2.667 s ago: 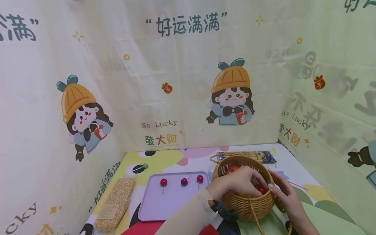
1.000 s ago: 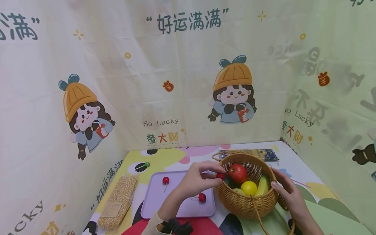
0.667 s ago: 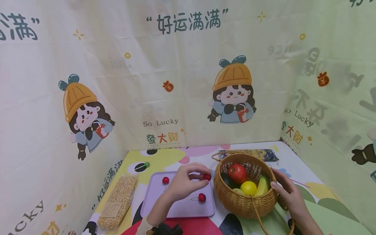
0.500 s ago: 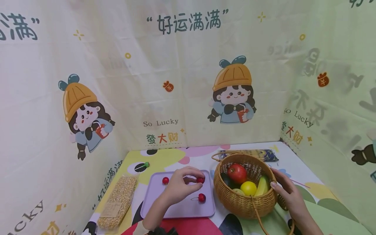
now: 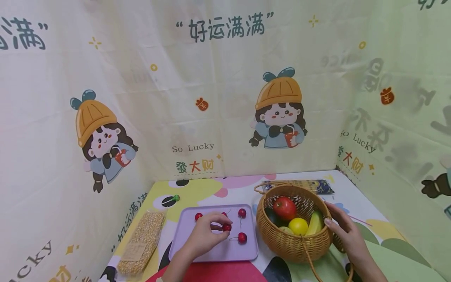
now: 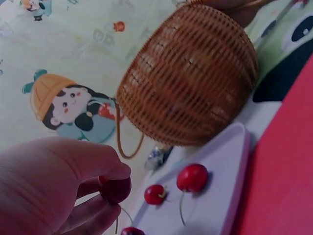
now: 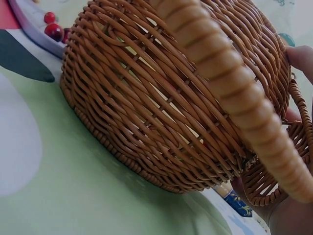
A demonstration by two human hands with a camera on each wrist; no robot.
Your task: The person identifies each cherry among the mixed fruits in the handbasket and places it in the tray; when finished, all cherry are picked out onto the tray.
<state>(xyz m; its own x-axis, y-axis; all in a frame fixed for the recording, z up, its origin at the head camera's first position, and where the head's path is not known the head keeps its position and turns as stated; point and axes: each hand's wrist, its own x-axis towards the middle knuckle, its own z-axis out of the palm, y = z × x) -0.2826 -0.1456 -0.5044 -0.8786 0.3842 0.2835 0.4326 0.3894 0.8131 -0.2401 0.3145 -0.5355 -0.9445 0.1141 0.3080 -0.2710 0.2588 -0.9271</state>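
Note:
Above the lilac tray (image 5: 177, 250), my left hand (image 5: 204, 235) pinches a red cherry (image 5: 226, 227) between thumb and fingers; the left wrist view shows this cherry (image 6: 115, 189) close up. Several stemmed cherries lie on the tray, among them a right front cherry (image 5: 242, 237), a right back cherry (image 5: 242, 213) and a left cherry (image 5: 199, 216). Another is partly hidden behind my fingers. At the right, my right hand (image 5: 349, 231) grips the rim of the wicker basket (image 5: 292, 248), thumb on the rim. Inside sit a red apple (image 5: 284, 208), a lemon (image 5: 298, 226), a banana (image 5: 315, 222) and darker, half-hidden fruit.
A bag of corn kernels (image 5: 141, 243) lies left of the tray. Behind the basket is a blue and gold packet (image 5: 317, 186). A small green item (image 5: 175, 197) rests at the back left. The basket's handle (image 5: 310, 260) hangs down in front.
My left hand has come out of the basket with a cherry and moved left over the tray, uncovering the cherries at the right. My right hand stays on the basket rim.

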